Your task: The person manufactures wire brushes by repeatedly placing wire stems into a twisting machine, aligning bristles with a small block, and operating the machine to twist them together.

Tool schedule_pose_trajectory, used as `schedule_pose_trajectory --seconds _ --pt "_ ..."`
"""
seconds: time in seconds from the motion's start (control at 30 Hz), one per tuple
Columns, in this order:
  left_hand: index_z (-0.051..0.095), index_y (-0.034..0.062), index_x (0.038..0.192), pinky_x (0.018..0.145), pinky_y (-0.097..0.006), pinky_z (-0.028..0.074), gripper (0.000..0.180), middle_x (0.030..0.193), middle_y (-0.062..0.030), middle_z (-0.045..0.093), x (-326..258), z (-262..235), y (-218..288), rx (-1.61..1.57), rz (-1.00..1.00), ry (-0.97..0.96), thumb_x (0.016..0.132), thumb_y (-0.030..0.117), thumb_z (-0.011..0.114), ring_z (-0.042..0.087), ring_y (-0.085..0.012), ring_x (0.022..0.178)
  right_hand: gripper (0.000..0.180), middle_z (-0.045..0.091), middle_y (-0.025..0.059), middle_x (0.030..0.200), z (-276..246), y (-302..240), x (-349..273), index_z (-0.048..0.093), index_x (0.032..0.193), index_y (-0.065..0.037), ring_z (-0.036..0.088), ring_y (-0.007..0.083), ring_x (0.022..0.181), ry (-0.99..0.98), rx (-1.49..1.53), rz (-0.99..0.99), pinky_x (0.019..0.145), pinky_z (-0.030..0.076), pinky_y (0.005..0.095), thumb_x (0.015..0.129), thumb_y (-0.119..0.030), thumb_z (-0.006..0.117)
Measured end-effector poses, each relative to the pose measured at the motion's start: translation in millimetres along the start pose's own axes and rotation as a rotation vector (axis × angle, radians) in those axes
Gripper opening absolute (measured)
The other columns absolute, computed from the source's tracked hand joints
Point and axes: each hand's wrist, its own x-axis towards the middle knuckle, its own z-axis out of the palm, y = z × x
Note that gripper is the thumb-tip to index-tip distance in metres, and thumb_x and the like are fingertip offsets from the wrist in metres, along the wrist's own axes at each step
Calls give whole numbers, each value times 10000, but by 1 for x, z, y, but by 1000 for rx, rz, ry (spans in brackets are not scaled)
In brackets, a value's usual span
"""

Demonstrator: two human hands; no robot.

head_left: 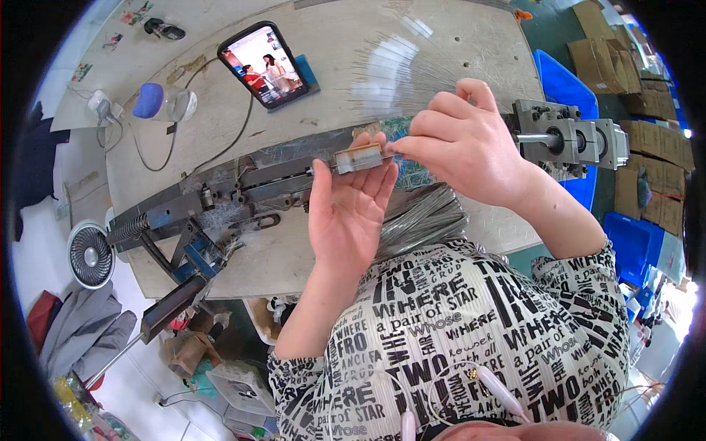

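Note:
My left hand (347, 213) is turned palm up over the long metal machine, its thumb raised at the left. Across its fingers lies a small grey metal block (359, 159) with a yellowish upper edge, and the fingertips show beyond it. My right hand (460, 143) pinches a thin metal wire (389, 155) at the right end of the block; most of the wire is hidden. Below the hands lies a thick bundle of thin metal wires (426, 217). More loose wires (393, 66) fan out on the table behind.
The machine's arm (276, 173) spans the worktable (323, 59), with a spring and lever at the left and a shaft block (551, 136) at the right. A phone (265, 66) stands at the back beside a cable and clear jar (165, 103). Blue bins (566, 88) stand right; a fan (91, 254) is left.

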Motion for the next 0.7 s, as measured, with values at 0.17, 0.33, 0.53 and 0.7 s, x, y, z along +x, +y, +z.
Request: schedule_pose_trajectory --seconds 0.17,0.33,0.53,0.7 --pt "413 4 1353 1112 -373 308 623 1387 -146 453 -1 -6 3 -9 -8 -76 1001 508 308 439 -227 1281 165 536 -58 764 2 -12 3 633 862 -175 533 138 774 -34 5 -80 849 359 377 699 -163 648" --pt "397 -62 1336 1107 -383 337 666 1362 -179 466 -1 -2 3 -106 -10 16 981 501 367 474 -243 1244 185 563 -49 778 -1 3 10 677 903 -172 512 154 730 5 120 -21 830 330 376 722 -183 716" --pt "380 -50 1354 1109 -378 337 668 1370 -170 462 1 -2 2 -25 26 -8 981 503 369 464 -246 1257 162 523 -61 740 -4 10 -1 607 825 -166 529 136 755 7 -25 -51 841 357 378 672 -165 662" --pt "388 -41 1352 1112 -371 326 661 1380 -163 456 -1 -1 5 -52 1 -11 981 506 366 463 -236 1252 188 512 -65 730 -5 -1 7 606 834 -164 520 131 744 18 -2 -120 835 356 378 654 -157 658"
